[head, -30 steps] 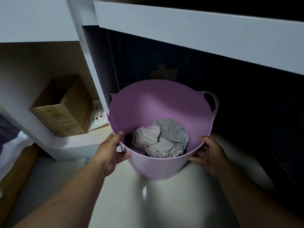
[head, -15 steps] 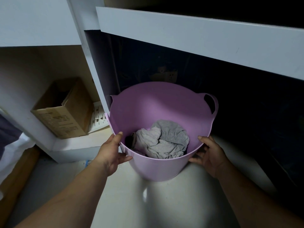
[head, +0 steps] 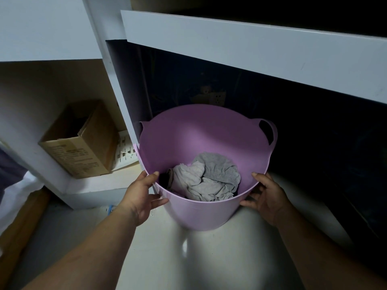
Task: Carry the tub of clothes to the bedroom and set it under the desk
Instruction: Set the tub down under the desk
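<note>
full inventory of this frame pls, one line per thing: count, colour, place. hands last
tub: 1, lilac plastic, two handles, on the floor at the desk opening
clothes: a crumpled heap, grey, a dark piece beneath, in the tub's bottom
desk: 1, white, front edge above the tub, dark space beneath
cardboard box: 1, brown, flaps open, on the low shelf to the left
perforated white item: 1, white, on the shelf between box and tub
floor: pale, glossy
left hand: 1, on the tub's near-left rim, thumb over the edge
right hand: 1, fingers against the tub's near-right wall
</note>
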Motion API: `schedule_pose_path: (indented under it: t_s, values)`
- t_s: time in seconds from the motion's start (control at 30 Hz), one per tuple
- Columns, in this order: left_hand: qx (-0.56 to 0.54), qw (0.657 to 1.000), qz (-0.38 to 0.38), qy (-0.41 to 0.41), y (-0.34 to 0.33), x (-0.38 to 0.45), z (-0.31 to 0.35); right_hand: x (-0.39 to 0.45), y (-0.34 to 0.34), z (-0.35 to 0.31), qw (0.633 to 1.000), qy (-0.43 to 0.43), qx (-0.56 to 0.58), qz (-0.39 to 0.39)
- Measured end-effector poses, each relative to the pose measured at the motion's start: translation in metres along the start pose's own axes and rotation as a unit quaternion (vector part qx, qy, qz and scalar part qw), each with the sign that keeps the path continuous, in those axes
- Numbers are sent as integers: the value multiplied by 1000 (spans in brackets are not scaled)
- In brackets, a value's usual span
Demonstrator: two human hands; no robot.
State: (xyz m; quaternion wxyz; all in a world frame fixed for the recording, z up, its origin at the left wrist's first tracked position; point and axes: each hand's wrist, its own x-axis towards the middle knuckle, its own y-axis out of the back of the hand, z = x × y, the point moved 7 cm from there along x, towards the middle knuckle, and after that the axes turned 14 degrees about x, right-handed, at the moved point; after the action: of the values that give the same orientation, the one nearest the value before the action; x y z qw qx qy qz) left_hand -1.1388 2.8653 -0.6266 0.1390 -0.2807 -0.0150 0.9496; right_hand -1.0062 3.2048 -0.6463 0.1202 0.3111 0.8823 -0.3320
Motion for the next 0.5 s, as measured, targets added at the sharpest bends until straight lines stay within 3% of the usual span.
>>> schedule_pose_path:
  t_s: [0.5]
  values:
    - [-8,1000,2,-3,3,0,-2,-3,-2,2,1000,-4,4,2]
